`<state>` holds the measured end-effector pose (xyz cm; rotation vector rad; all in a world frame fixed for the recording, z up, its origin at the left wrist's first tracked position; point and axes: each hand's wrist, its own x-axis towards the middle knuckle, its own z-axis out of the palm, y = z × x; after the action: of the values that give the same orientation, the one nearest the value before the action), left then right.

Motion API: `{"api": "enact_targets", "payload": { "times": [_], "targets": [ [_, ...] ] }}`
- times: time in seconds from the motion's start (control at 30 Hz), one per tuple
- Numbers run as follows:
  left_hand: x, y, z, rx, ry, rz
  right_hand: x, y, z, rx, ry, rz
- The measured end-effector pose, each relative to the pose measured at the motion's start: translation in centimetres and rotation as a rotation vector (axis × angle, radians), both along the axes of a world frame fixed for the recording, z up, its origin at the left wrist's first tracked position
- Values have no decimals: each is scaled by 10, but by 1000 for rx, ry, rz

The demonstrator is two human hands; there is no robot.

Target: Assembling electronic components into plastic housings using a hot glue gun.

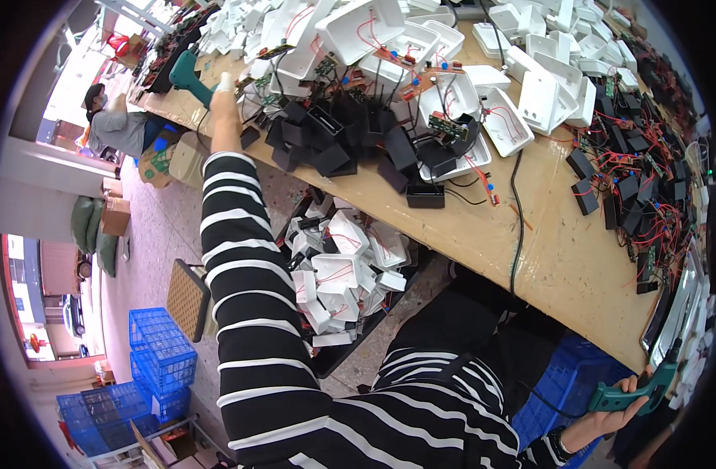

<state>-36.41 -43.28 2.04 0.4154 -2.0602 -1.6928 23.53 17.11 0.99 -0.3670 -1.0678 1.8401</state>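
Note:
With my left arm stretched far out, my left hand (224,100), its fingertips wrapped in white, is closed at the handle end of a green pistol-shaped tool (187,76) by the table's far left edge. My right hand (610,418) holds a second green pistol-shaped tool (608,397), much like a glue gun, low at the right with its fingers round the grip. Between them on the table lie black plastic boxes (332,156), white plastic housings (506,125) with red wires, and small green circuit boards (448,127).
Beside the brown tabletop (483,227), a dark crate of white housings (338,273) stands below my left arm. More black boxes with wires (631,180) cover the right side. Blue crates (158,344), a stool (187,301) and another person (119,125) are at the left. A black cable (516,211) crosses the table.

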Motion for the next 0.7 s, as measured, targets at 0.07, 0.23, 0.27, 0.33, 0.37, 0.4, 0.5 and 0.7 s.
{"api": "enact_targets", "payload": {
  "times": [0.07,0.23,0.27,0.33,0.37,0.4,0.5,0.7],
  "targets": [
    [-14,-39,-10,-909,-43,48,8,8,-2,-34,118,190],
    [-16,-94,24,-912,256,318,-14,6,1,-32,91,165],
    [10,-38,74,32,586,177,-10,11,0,-35,102,184],
    [92,69,125,46,853,33,-12,15,-3,-60,116,193],
    [116,119,130,-15,893,-168,-11,13,-4,-48,103,167],
    [139,164,134,-90,937,-371,-10,14,-8,-47,117,161],
    [188,249,138,-830,836,-757,-17,18,-11,-74,154,205],
    [154,389,80,-1429,601,-1095,-17,19,-14,-100,182,249]
  ]
}}
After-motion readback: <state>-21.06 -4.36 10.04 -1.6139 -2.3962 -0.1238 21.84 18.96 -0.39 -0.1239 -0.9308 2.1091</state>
